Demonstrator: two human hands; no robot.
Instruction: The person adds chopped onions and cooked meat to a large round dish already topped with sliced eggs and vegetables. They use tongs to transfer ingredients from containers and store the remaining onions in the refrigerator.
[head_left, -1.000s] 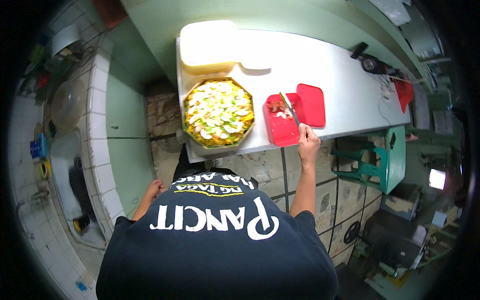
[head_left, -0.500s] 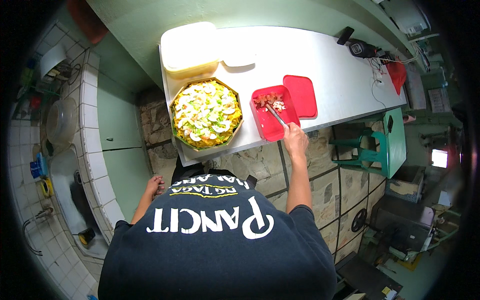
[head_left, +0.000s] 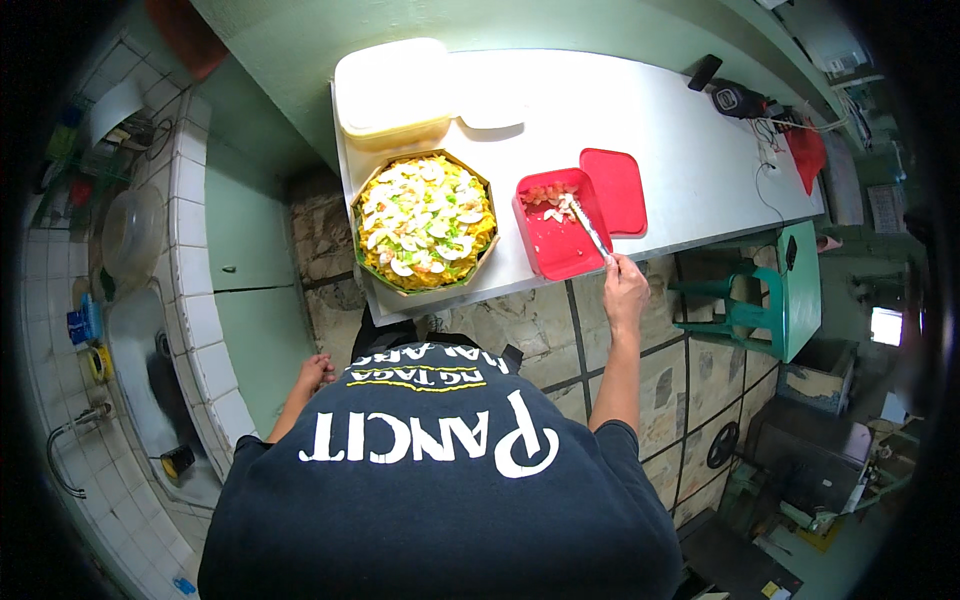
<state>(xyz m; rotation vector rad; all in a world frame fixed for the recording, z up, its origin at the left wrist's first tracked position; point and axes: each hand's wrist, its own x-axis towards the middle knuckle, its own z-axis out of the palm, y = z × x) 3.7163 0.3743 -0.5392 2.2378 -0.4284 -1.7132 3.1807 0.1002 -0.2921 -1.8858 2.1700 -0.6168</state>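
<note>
My right hand (head_left: 626, 290) grips the end of slim metal tongs (head_left: 590, 228), which slant into a red rectangular tub (head_left: 568, 262). Their tip is among pale chopped pieces (head_left: 548, 205), beside orange-red bits at the tub's far end. To the left stands an octagonal tray (head_left: 489, 262) lined with green leaf. It is full of yellow noodles topped with sliced egg (head_left: 425, 215) and chopped greens. Away from the table, my left hand (head_left: 318, 372) hangs low by my side, its fingers loosely curled and apart, holding nothing.
A red lid (head_left: 617, 195) lies against the tub's right side. Behind the tray are a pale yellow container (head_left: 392, 95) and a white lid-like piece (head_left: 492, 115). Cables and a black device (head_left: 738, 99) sit at the table's far right. A green stool (head_left: 745, 305) stands at right, a sink (head_left: 150, 370) at left.
My right hand has drawn slightly back and to the right. The tongs' tip has shifted rightward within the red tub, and pale pieces now show at it. My left hand stays low.
</note>
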